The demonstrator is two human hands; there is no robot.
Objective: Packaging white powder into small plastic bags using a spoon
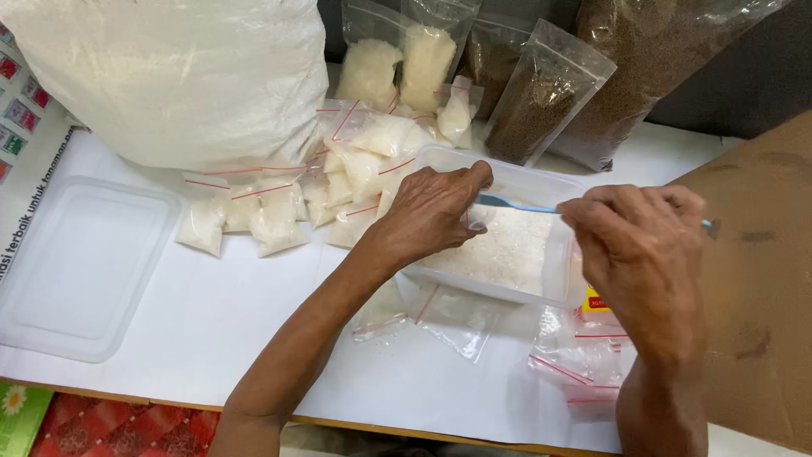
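- Far left on my feed: an upturned clear lid [85, 262] lies on the white table [254, 338], nothing on it.
- Behind it slumps a big white sack [178, 76], and a row of filled little zip bags [254, 222] with red seal lines lies along its base.
- Left hand [436, 211] is over the near edge of the clear tub [554, 279], fingers curled narrow and pinching a small bag [476, 222] at its mouth. I can't tell how wide that mouth is open.
- The tub holds white granules [503, 250], and the bag hangs right above them, so spills drop back in.
- Blue scoop [512, 204] points its tip at the bag mouth; the right hand [643, 254] grips the handle with fingers closed round it.
- My take: keep the bag mouth stretched and low over the tub, and tip the scoop slowly.
- Empty bags [584, 360] lie in front, near the right wrist.
- Back right stand pouches of brown grains [537, 101].
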